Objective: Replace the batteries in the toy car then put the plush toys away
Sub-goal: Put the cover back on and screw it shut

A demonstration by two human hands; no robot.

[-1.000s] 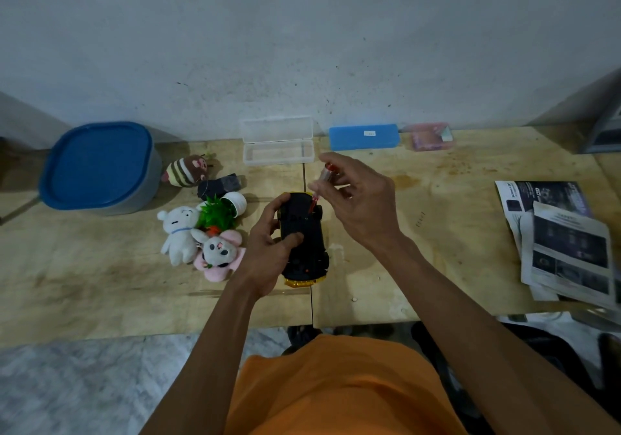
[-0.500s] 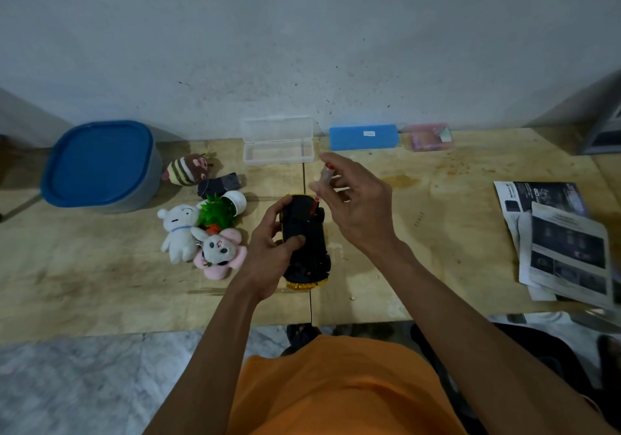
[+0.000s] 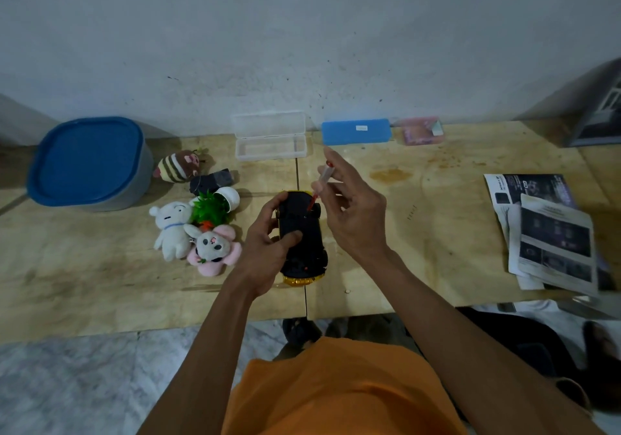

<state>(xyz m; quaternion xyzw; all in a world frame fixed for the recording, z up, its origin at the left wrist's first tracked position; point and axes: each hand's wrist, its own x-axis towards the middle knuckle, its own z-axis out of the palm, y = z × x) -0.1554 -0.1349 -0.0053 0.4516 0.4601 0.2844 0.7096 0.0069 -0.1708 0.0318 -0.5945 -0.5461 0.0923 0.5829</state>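
A yellow toy car [image 3: 304,243] lies upside down on the wooden table, its black underside up. My left hand [image 3: 268,246] grips its left side, thumb across the underside. My right hand [image 3: 353,212] pinches a small screwdriver [image 3: 322,181] with a clear and red handle, its tip down on the far end of the car's underside. Left of the car lie plush toys: a white bear [image 3: 171,229], a pink-eared mouse [image 3: 213,249], a striped brown one [image 3: 178,167].
A grey tub with a blue lid [image 3: 89,162] stands at far left. An open clear plastic case [image 3: 270,140], a blue case [image 3: 356,131] and a pink packet [image 3: 421,130] line the wall. A green plant in a tipped white pot [image 3: 215,204], a black part [image 3: 211,181], leaflets [image 3: 551,229] at right.
My right hand has rotated slightly on the screwdriver, fingers spreading more. The car and my left hand stay where they were.
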